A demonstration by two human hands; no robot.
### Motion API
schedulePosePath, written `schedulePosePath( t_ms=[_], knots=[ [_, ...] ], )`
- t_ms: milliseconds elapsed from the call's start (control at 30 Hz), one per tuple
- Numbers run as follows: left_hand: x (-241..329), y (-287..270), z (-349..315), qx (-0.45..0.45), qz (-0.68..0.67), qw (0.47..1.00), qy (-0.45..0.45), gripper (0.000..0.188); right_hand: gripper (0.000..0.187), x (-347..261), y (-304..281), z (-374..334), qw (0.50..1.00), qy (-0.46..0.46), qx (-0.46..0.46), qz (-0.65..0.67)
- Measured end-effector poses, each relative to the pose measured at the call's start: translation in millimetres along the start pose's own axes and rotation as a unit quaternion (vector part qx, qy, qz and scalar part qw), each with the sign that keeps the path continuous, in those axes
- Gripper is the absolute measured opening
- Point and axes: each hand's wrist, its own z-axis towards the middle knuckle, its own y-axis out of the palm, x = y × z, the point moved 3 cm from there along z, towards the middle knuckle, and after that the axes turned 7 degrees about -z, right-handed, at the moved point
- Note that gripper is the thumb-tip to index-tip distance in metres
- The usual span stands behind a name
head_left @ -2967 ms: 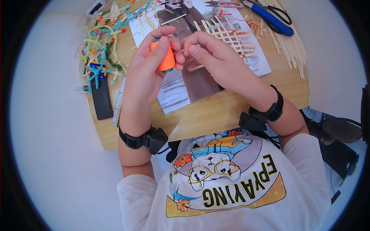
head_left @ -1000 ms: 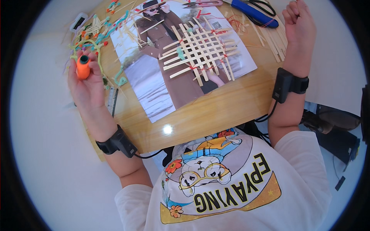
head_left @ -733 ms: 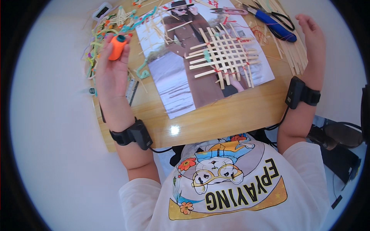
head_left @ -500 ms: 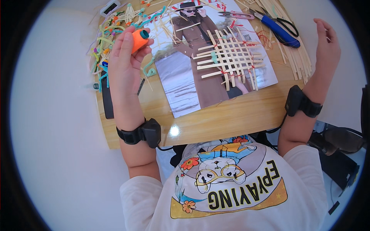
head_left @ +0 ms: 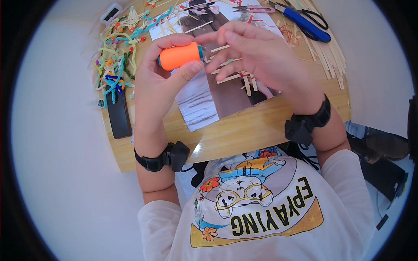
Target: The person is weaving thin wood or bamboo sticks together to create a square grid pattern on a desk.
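My left hand (head_left: 152,85) is closed around a spool of orange thread (head_left: 179,56), fingers behind it and thumb along its near side. The spool lies sideways, its teal end towards the right. Close by that end is my right hand (head_left: 272,61), fingers stretched and apart, slightly smeared; no thread can be made out in them. Under the right hand, a woven lattice of pale bamboo strips (head_left: 249,85), tied with red thread, is mostly hidden. It rests on a magazine page (head_left: 198,106) showing a figure in a hat and brown coat.
On the right lie blue-handled pliers (head_left: 307,26), black-handled scissors (head_left: 314,17), pink thread snips (head_left: 257,9) and loose bamboo strips (head_left: 324,63). Colourful fuzzy stems with beads (head_left: 109,56) crowd the left edge of the wooden table (head_left: 235,135), near a dark flat case (head_left: 118,115).
My left hand has brought the spool right and slightly down, turning it sideways. My right hand has swung in from the far right to beside the spool, over the lattice.
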Motion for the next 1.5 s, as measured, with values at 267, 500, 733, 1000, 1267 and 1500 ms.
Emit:
schedulePosePath(
  t_ms=[267,500,733,1000,1267,1500],
  knots=[
    [-8.7,5.7,-0.2,0.0,-0.016,1.0,-0.026,0.045,0.018,17.6,-17.2,2.5,0.997,-0.025,0.045,-0.061],
    [-20.0,-4.3,4.7,0.007,-0.135,0.987,-0.091,0.034,0.021,9.2,-30.9,2.0,0.995,-0.057,0.067,-0.055],
    [-26.7,9.3,-1.1,0.038,0.016,0.991,-0.127,0.024,0.02,16.2,-21.4,-1.7,0.998,-0.039,0.0,0.057],
    [-23.6,31.9,-7.2,0.074,0.066,0.994,-0.035,0.029,0.026,24.7,-9.1,-1.6,0.999,-0.032,-0.026,0.007],
    [-26.9,28.9,-9.9,0.086,0.091,0.991,-0.054,0.023,0.033,26.6,5.2,-8.0,0.966,-0.139,0.017,-0.219],
    [-27.8,20.6,-6.1,0.099,-0.019,0.994,-0.039,0.018,0.035,19.1,-1.2,-8.2,0.948,-0.12,0.059,-0.289]
  ],
)
